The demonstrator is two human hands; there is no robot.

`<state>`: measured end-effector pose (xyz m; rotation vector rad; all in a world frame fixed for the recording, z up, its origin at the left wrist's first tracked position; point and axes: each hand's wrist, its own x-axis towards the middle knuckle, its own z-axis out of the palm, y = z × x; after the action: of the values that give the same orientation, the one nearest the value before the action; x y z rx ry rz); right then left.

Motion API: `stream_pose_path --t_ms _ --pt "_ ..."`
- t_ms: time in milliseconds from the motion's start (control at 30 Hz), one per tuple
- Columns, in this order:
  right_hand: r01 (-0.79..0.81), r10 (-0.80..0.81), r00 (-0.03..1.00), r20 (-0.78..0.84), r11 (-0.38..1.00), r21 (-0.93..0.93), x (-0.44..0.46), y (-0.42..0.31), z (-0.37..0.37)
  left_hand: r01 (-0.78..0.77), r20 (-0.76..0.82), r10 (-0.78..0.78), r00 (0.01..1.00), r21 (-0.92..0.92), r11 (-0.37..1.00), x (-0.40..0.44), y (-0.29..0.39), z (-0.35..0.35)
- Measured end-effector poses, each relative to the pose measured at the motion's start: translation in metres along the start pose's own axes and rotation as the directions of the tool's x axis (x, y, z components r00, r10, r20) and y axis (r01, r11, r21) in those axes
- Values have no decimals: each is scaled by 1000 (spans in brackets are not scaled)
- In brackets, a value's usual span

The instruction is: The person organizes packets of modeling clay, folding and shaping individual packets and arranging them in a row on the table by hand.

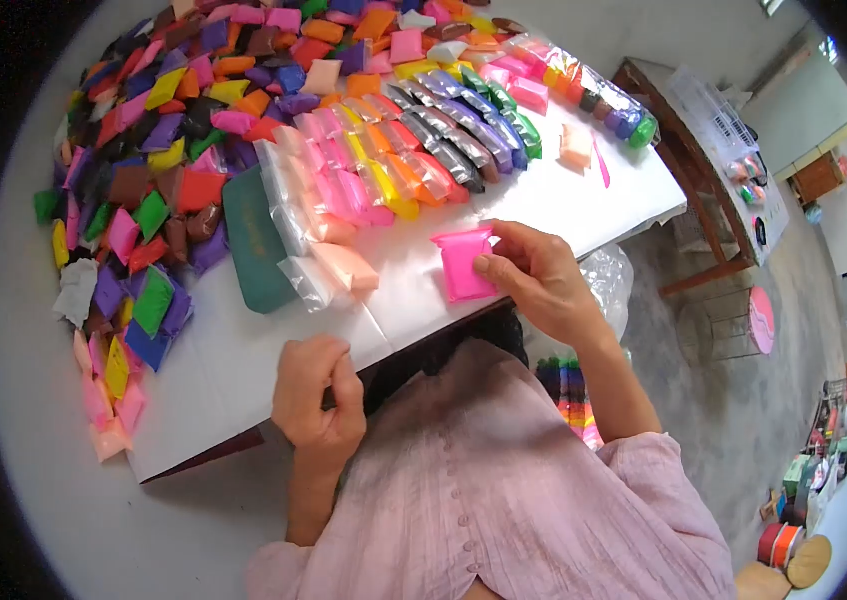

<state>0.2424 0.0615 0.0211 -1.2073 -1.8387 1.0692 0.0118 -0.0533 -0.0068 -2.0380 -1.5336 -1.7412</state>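
Observation:
My right hand (543,280) pinches a bright pink packet (465,266) by its right edge, thumb on its face, near the table's front edge. My left hand (318,390) is closed loosely at the front edge, left of the packet; whether anything is between its fingers is hidden. Beyond it a peach packet (345,267) lies beside a dark green case (256,240). Behind are overlapping rows of clear-wrapped packets in peach, pink, yellow (379,183), orange, red, black, purple and green (523,135).
A big heap of coloured packets (158,130) covers the table's left and back. At the right lie a peach packet (575,146), a pink stick (601,163) and a long clear pack of coloured pieces (593,100). A stool (733,325) stands on the floor.

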Motion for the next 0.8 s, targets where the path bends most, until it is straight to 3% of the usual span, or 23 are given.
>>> stream_pose_path --t_ms 100,233,333,467,500,633,800 --pt "13 -51 978 -201 983 -185 3 1 -10 -9 2 8 1000 41 999 -4 2 4" --pt "-130 32 956 -291 938 -322 10 4 -35 -12 -82 23 996 141 990 -1 -4 -5" --pt "-60 -199 901 -386 822 -566 12 13 -54 106 -144 -90 985 103 989 1 -16 -11" --pt "-136 -239 849 -471 763 -632 32 8 -87 342 -116 -337 934 21 940 -2 -18 -9" --pt "-142 -284 817 -501 744 -653 41 14 -96 266 -130 -264 956 -4 964 -2 -24 -6" --pt "-175 -318 811 -491 668 -723 71 27 -114 239 -98 -227 969 134 962 -2 -24 -5" --pt "-14 -358 861 -360 692 -721 105 10 -93 269 -85 -261 962 114 956 -1 -20 -6"
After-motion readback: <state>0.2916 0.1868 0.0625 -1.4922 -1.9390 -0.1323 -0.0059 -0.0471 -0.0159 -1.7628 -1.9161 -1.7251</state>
